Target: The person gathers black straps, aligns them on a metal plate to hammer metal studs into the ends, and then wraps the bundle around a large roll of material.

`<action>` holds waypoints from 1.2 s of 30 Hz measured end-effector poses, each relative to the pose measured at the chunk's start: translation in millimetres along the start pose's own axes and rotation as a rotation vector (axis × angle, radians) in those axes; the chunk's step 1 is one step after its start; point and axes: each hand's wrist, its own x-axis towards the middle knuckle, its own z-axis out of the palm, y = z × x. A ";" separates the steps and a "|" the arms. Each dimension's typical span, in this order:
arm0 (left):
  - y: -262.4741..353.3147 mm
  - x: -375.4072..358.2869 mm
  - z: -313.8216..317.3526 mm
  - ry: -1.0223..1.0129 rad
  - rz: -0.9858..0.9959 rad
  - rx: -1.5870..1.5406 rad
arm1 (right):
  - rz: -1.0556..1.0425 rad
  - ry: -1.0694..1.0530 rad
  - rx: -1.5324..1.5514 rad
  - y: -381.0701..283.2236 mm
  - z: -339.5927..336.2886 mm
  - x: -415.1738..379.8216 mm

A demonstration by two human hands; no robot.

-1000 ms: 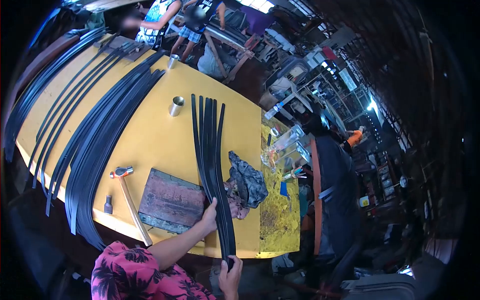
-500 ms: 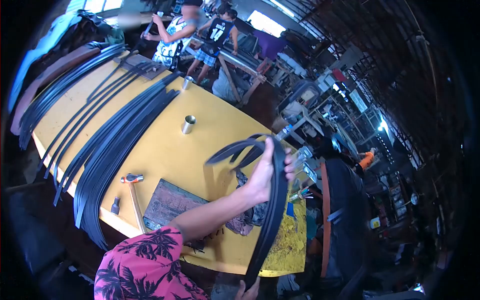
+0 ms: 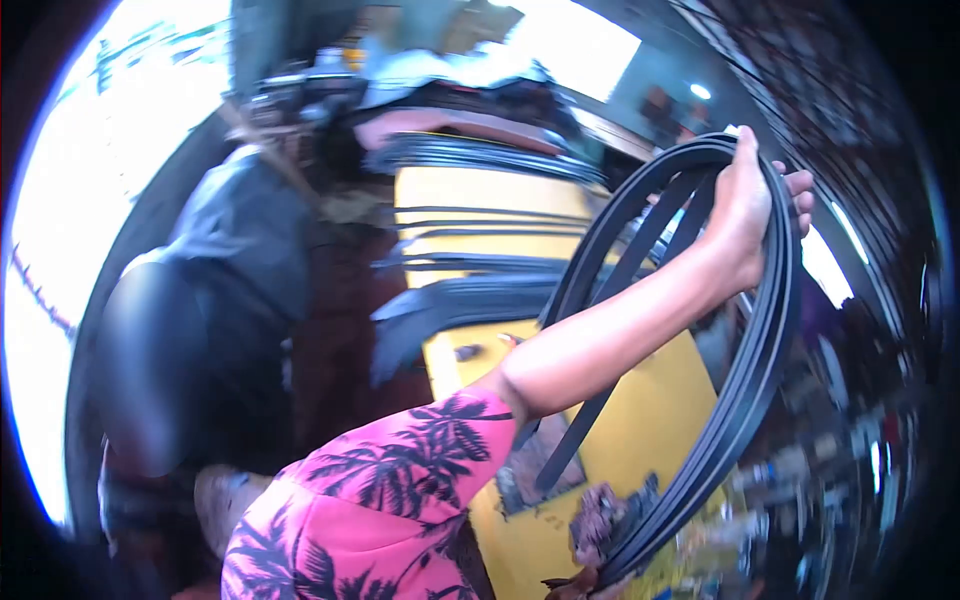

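A bundle of long black straps, which look like leather or rubber strips, hangs in a big loop in front of me. Raised high on the right, my left hand is closed round the top of the bundle, its thumb on the near side and fingertips showing beyond. Some strap ends droop from it towards the table. At the bottom edge my right hand shows only in part, closed at the lower end of the straps. Below my left arm lies a dark flat slab on the yellow table, partly covered by a strap.
More black straps lie in rows across the table. A crumpled dark cloth or scrap sits near the slab. Close on my left is a person in dark clothing, blurred. Bright openings stand at left and back.
My view has swung left, bringing the nearby person into sight. My left hand has risen with the straps, pulling them into a larger loop. My right hand stays low.
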 end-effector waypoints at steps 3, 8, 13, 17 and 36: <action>75.0 -18.7 13.8 0.043 0.111 -0.006 | -0.242 -0.046 -0.020 -20.4 4.2 -24.1; 177.6 -28.7 10.6 0.081 0.309 -0.243 | -0.655 0.029 -0.045 -56.8 -1.5 -37.7; 287.9 -0.2 -10.5 0.285 0.491 -0.228 | -0.823 0.035 -0.012 -131.1 -20.0 -13.3; 395.9 -7.4 -27.2 0.449 0.623 -0.175 | -0.875 -0.168 -0.236 -145.5 -9.4 -1.0; 728.6 -330.1 30.6 0.073 1.205 0.450 | -1.076 -0.762 0.019 -175.2 205.9 -51.4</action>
